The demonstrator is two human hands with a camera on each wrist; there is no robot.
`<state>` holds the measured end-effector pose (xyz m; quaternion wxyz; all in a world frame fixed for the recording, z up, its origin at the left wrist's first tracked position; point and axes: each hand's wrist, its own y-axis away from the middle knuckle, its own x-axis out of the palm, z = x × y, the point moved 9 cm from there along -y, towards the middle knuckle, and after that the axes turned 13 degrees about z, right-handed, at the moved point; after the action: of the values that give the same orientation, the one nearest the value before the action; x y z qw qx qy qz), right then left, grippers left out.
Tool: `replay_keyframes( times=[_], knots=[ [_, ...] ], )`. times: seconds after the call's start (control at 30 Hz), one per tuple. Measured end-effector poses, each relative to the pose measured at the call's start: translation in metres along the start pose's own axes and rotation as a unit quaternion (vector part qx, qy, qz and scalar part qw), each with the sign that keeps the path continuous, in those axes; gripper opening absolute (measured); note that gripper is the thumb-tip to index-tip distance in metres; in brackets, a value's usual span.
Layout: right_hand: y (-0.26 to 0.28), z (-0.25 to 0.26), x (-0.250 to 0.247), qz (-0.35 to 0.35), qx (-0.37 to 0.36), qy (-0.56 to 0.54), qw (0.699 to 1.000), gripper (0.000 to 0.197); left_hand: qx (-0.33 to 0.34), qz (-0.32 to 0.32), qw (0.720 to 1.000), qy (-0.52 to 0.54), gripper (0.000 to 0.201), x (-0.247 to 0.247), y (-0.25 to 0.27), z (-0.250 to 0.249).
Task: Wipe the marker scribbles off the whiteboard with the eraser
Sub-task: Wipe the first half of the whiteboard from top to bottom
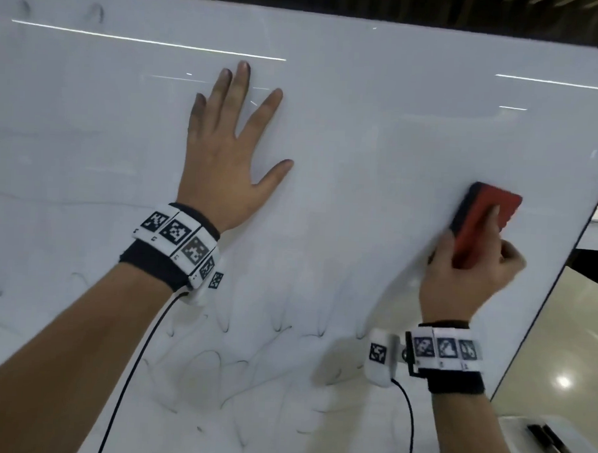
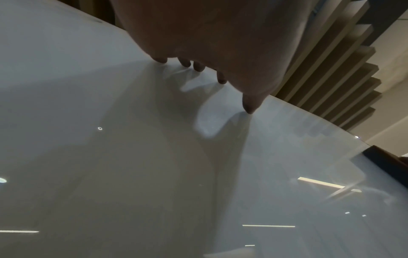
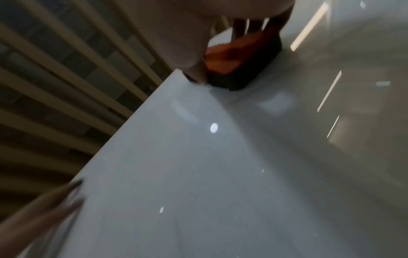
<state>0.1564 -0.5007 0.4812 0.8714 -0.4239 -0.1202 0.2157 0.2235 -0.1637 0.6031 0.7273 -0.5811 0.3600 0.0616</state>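
A large whiteboard (image 1: 363, 133) fills the head view. Its upper part is wiped to a grey haze. Faint black marker scribbles (image 1: 223, 360) loop across its lower part, and two small marks (image 1: 94, 12) sit at the top left. My left hand (image 1: 225, 147) lies flat on the board with straight, spread fingers (image 2: 249, 108) touching it. My right hand (image 1: 470, 268) grips a red eraser (image 1: 479, 220) with a black felt pad, pressed on the board near its right edge. In the right wrist view the eraser (image 3: 238, 57) is blurred.
The board's rounded right edge (image 1: 563, 272) runs just beyond the eraser. A pale floor or tabletop (image 1: 566, 340) lies past it, with dark markers in a tray (image 1: 552, 443) at the lower right. Slatted wall panels (image 2: 331, 69) stand behind the board.
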Motion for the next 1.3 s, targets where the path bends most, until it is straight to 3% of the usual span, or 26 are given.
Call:
replay_keyframes(
  times=[0.07,0.13,0.17,0.2,0.23,0.33,0.4,0.43,0.5,0.57,0.63,0.67,0.77,0.8,0.87,0.93,1.0,1.07,1.1,1.13,1.2,1.27,1.3],
  knots=[
    [0.034,0.031,0.03,0.086,-0.086,0.036,0.992,0.056,-0.012,0.003,1.0,-0.014,0.079,0.001,0.0,-0.003],
    [0.085,0.063,0.065,0.218,-0.238,0.096,0.942,0.053,-0.017,0.003,1.0,-0.018,0.08,0.002,-0.001,-0.003],
    [0.098,0.064,0.07,0.251,-0.277,0.122,0.919,0.051,-0.016,0.003,1.0,-0.015,0.08,0.003,-0.001,-0.003],
    [0.092,0.059,0.067,0.251,-0.281,0.13,0.917,0.05,-0.014,0.001,1.0,-0.011,0.08,0.003,-0.001,-0.002],
    [0.074,0.049,0.056,0.218,-0.258,0.117,0.934,0.051,-0.012,-0.001,1.0,-0.01,0.08,0.003,-0.001,-0.002],
    [0.01,0.008,0.003,0.067,-0.092,0.029,0.993,0.054,-0.011,-0.004,1.0,-0.011,0.079,0.003,0.001,-0.001],
    [0.005,-0.004,-0.004,0.014,-0.024,0.006,1.0,0.055,-0.016,-0.006,1.0,-0.013,0.08,0.003,0.001,-0.001],
    [0.015,0.002,0.003,0.024,-0.039,0.017,0.999,0.055,-0.018,-0.006,1.0,-0.013,0.08,0.004,0.0,-0.002],
    [0.051,0.022,0.029,0.113,-0.142,0.059,0.982,0.052,-0.019,-0.006,1.0,-0.01,0.082,0.005,-0.001,-0.003],
    [0.084,0.033,0.048,0.207,-0.259,0.115,0.937,0.048,-0.022,-0.003,1.0,-0.008,0.087,0.005,-0.001,-0.002],
    [0.074,0.029,0.039,0.216,-0.309,0.157,0.913,0.045,-0.023,-0.002,1.0,-0.005,0.09,0.005,0.001,-0.001],
    [0.056,0.018,0.025,0.185,-0.287,0.152,0.928,0.046,-0.022,-0.002,1.0,-0.005,0.09,0.005,0.001,-0.001],
    [-0.004,-0.037,-0.028,0.05,-0.08,0.063,0.994,0.054,-0.026,0.001,1.0,-0.005,0.091,0.004,0.003,-0.001],
    [-0.009,-0.052,-0.036,0.012,-0.02,0.038,0.999,0.056,-0.029,0.002,1.0,-0.006,0.091,0.004,0.002,-0.002],
    [0.011,-0.051,-0.027,0.007,-0.005,0.052,0.999,0.055,-0.042,0.003,0.999,-0.007,0.092,0.005,0.002,-0.004],
    [0.061,-0.025,0.008,0.096,-0.108,0.094,0.985,0.05,-0.055,0.005,0.998,-0.002,0.092,0.006,0.0,-0.008],
    [0.121,-0.001,0.043,0.226,-0.257,0.142,0.929,0.046,-0.069,0.003,0.998,0.011,0.092,0.006,0.0,-0.011],
    [0.133,-0.001,0.045,0.271,-0.329,0.187,0.885,0.05,-0.075,-0.002,0.997,0.013,0.091,0.006,0.004,-0.012],
    [0.117,-0.01,0.034,0.253,-0.312,0.181,0.898,0.052,-0.075,-0.003,0.997,0.012,0.09,0.007,0.005,-0.012],
    [0.094,-0.026,0.017,0.216,-0.251,0.159,0.93,0.053,-0.075,-0.002,0.997,0.012,0.089,0.007,0.006,-0.012],
    [0.049,-0.075,-0.027,0.103,-0.057,0.092,0.989,0.054,-0.077,0.005,0.997,0.014,0.088,0.01,0.009,-0.012],
    [0.039,-0.107,-0.051,0.014,0.083,0.043,0.996,0.056,-0.084,0.011,0.996,0.013,0.089,0.012,0.012,-0.016],
    [0.046,-0.104,-0.047,0.002,0.094,0.052,0.994,0.055,-0.086,0.009,0.996,0.012,0.089,0.012,0.012,-0.019]
  ],
)
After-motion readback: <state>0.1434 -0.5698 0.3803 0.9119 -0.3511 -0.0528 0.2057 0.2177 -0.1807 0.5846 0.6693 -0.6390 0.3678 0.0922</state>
